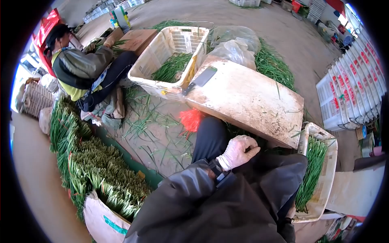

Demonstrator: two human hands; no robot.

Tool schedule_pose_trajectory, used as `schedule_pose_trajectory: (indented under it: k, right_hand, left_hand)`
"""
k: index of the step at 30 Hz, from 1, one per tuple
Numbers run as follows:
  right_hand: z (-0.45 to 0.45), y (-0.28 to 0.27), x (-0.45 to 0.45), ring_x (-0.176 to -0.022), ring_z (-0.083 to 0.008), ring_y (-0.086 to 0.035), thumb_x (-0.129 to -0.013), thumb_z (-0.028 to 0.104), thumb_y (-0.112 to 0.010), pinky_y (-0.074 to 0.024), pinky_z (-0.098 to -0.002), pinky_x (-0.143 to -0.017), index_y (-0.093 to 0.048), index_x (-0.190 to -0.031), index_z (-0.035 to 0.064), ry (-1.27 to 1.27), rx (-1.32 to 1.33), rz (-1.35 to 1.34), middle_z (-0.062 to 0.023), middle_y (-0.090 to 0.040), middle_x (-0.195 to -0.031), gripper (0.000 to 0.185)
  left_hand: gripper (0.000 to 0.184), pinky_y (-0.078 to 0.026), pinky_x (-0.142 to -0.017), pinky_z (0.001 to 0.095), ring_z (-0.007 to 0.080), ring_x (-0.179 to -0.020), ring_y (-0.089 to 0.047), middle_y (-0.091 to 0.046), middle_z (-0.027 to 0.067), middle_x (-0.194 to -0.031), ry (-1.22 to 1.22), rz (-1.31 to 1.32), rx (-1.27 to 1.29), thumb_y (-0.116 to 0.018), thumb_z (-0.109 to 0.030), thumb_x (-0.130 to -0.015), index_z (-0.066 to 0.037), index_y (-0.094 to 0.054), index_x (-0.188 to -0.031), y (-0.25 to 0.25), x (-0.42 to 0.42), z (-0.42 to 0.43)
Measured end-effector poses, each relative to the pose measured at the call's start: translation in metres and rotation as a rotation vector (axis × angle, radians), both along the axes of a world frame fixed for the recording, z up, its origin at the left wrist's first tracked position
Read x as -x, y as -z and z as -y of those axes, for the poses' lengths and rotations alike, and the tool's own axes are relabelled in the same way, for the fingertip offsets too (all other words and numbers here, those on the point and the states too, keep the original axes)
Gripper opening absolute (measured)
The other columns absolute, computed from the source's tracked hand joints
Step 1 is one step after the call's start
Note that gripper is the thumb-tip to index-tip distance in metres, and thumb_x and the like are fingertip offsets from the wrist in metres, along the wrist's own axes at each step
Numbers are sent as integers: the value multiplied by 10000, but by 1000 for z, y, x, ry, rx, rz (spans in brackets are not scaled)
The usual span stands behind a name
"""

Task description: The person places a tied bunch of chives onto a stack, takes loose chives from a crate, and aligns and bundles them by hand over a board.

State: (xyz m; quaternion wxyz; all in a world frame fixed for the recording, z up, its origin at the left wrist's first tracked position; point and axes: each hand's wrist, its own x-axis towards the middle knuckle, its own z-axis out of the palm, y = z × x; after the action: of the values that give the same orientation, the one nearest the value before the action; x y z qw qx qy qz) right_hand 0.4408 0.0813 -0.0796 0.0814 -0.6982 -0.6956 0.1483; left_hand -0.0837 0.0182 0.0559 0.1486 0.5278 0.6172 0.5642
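Observation:
My left hand [238,153], in a thin pale glove, rests over my lap by the knee. Its fingers are curled in towards the thumb, and nothing shows between them. Only a small part of my right hand [291,211] appears low at the right, beside a white plastic crate [333,170] of long green stalks [311,172]; its fingers are hidden. In front of my knees lies a worn, dirt-stained board [247,97] with a cleaver [201,80] at its left end. A tuft of red strings [191,120] hangs by the board's near left edge.
Bundled green stalks [107,170] fill the left side. Another white crate [142,69] with stalks stands beyond the board, near a clear plastic bag [235,50]. A co-worker [81,67] sits at the far left. Stacked white crates [352,85] stand right. Loose stalks litter the floor.

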Motion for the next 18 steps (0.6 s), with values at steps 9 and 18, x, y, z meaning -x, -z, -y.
schedule_pose_trajectory:
  k: [9, 18]
  right_hand:
    - [-1, 5, -9, -1090, -457, -671, -957, 243, -594, -543, -515, -869, -596, -1323, 17, 20, 181, 227, -304, -693, -1162, 429]
    - [-9, 14, -24, -1259, -367, -591, -786, 124, -686, -501, -389, -1044, -501, -1375, -27, -108, 237, 348, -239, -585, -1358, 635]
  left_hand:
    - [36, -517, -748, 244, 80, -792, -626, -713, 9, -875, -586, 565, -147, -709, -40, -968, -14, -721, -946, 31, 108, 89]
    - [283, -526, -673, 253, 113, -728, -659, -740, 47, -855, -794, 828, 280, -803, -210, -882, 22, -747, -1034, 262, 191, 114]
